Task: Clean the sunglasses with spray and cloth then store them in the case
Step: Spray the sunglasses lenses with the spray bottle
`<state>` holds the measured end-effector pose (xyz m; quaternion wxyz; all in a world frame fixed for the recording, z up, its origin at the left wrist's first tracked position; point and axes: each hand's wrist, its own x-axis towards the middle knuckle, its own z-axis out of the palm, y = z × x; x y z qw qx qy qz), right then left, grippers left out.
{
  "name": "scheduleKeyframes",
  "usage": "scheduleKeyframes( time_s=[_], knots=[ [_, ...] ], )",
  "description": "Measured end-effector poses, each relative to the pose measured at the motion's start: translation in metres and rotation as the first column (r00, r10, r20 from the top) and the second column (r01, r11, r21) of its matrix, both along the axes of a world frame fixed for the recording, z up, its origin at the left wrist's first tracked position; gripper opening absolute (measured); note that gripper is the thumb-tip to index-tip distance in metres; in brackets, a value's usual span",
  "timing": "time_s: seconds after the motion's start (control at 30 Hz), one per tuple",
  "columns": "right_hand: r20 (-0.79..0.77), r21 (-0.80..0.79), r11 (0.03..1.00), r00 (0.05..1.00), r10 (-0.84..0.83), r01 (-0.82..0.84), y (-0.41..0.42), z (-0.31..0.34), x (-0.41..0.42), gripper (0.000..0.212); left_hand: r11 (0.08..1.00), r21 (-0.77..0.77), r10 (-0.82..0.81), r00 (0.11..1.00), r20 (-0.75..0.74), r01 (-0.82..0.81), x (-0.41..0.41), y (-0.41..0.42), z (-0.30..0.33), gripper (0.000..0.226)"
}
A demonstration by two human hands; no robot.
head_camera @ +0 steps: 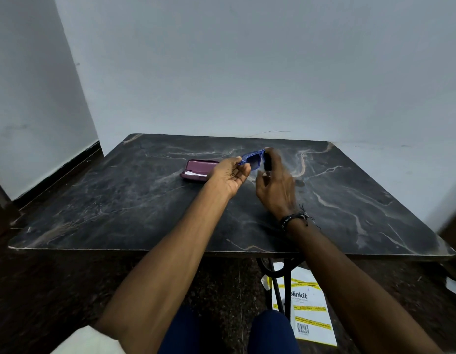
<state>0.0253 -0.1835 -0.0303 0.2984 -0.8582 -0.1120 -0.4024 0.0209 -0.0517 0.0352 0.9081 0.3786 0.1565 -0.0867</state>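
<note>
The grip of the left hand (pixel 230 173) is a pinch of fingertips and thumb on the left end of the blue-framed sunglasses (pixel 252 159), held in the air above the dark marbled surface (pixel 119 200); the right hand (pixel 274 185) has its fingers curled round a small dark spray bottle (pixel 267 162) held upright just beside the right lens. The maroon glasses case (pixel 196 169) lies open on the surface just behind the left hand, something white showing inside it. A white printed bag (pixel 311 315) lies on the floor under the surface.
</note>
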Motion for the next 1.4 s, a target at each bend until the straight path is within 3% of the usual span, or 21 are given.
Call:
scheduleKeyframes(
  time_s=[0.23, 0.63, 0.77, 0.83, 0.93, 1.0, 1.1, 1.2, 1.4],
  knots=[
    [-0.006, -0.121, 0.992, 1.0, -0.026, 0.026, 0.012, -0.008, -0.008, 0.054, 1.0, -0.012, 0.008, 1.0, 0.025, -0.008, -0.001, -0.007, 0.003, 0.021],
    [-0.04, -0.054, 0.996, 0.996, -0.077, 0.075, 0.004, -0.003, -0.01, 0.056, 0.999, 0.043, 0.001, 1.0, 0.008, -0.001, 0.001, -0.006, -0.004, 0.017],
    [-0.021, 0.006, 0.996, 0.995, -0.093, 0.094, -0.002, 0.001, -0.01, 0.057, 0.975, 0.22, -0.009, 0.998, 0.065, -0.005, 0.003, -0.005, -0.008, 0.014],
    [-0.006, 0.017, 0.996, 0.997, -0.082, 0.082, -0.007, 0.008, -0.01, 0.058, 0.899, 0.427, 0.011, 0.98, 0.2, -0.097, 0.005, -0.006, -0.015, 0.015],
    [-0.022, -0.02, 0.997, 0.997, -0.073, 0.073, -0.012, 0.014, -0.011, 0.057, 0.618, 0.708, -0.012, 0.896, 0.445, -0.343, 0.008, -0.002, -0.024, 0.01],
    [-0.041, -0.061, 0.996, 0.997, -0.07, 0.068, -0.012, 0.013, -0.011, 0.057, 0.475, 0.761, -0.056, 0.848, 0.527, -0.442, 0.008, 0.001, -0.026, 0.01],
    [-0.094, -0.113, 0.992, 0.993, -0.064, 0.053, -0.01, 0.009, -0.009, 0.058, 0.344, 0.776, -0.12, 0.795, 0.595, -0.529, 0.004, 0.0, -0.027, 0.006],
    [-0.133, -0.143, 0.989, 0.989, -0.061, 0.042, -0.007, 0.006, -0.009, 0.058, 0.293, 0.75, -0.134, 0.751, 0.646, -0.593, 0.003, 0.0, -0.031, 0.006],
    [-0.15, -0.15, 0.989, 0.988, -0.04, 0.017, -0.002, 0.007, -0.01, 0.051, 0.302, 0.734, -0.115, 0.741, 0.661, -0.608, 0.001, 0.0, -0.032, 0.006]
  ],
)
